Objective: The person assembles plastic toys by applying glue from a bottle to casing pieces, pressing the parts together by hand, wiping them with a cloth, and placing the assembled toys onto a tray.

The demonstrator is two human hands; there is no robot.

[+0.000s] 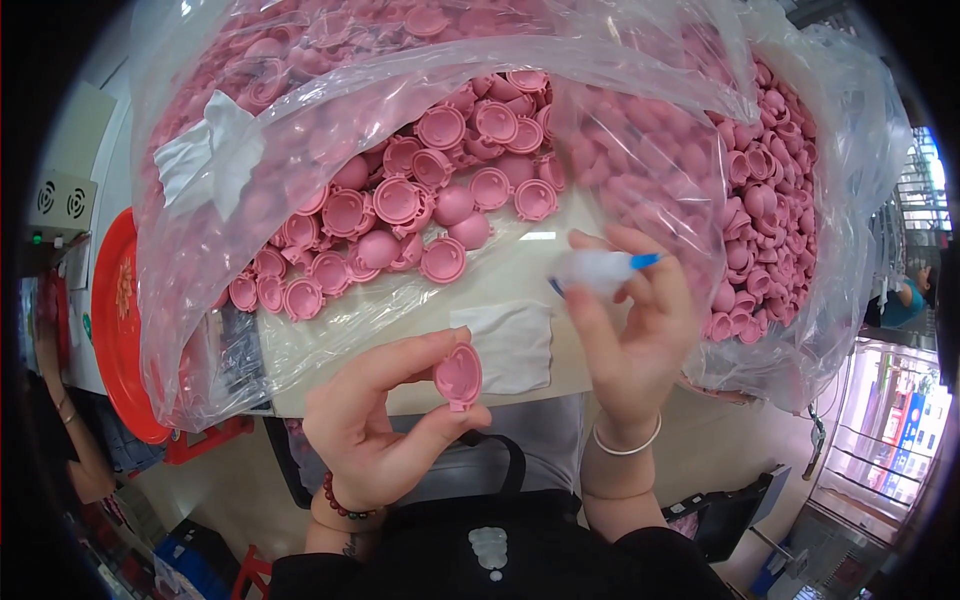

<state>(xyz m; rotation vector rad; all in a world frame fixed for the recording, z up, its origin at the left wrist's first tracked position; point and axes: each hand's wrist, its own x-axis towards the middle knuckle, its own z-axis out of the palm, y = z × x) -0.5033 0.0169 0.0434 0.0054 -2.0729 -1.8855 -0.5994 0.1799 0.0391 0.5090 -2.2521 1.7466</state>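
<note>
- Left hand [375,425] raised near the body, pinching a small pink rounded plastic shell [459,376] between thumb below and fingertips above; hollow side of the shell turned toward the camera.
- Right hand [630,330] closed around a small whitish translucent plastic bottle with a blue tip [605,268], held at the fingertips, blue tip pointing right.
- Pink shell just left of and lower than the bottle, the two apart, with a gap between the hands.
- Dark red bead bracelet [345,505] on the left wrist; thin pale bangle [628,445] on the right wrist.
- Far side of the hands: a pale counter [500,275] carrying a large clear plastic bag [640,160], open at the near side and filled with a heap of matching pink plastic shells [440,180], some spilling out toward the near edge.
- More of the same pink pieces packed behind the bag wall at the far right.
- White square cloth [512,345] lying flat on the counter's near edge, between the two hands and just behind the held shell.
- Crumpled white paper label [210,155] stuck on the bag's far left side.
- Red round tray [118,320] at the left edge, partly under the bag.
- Dark garment with a pale pendant [489,550] at the near edge, below both wrists.
</note>
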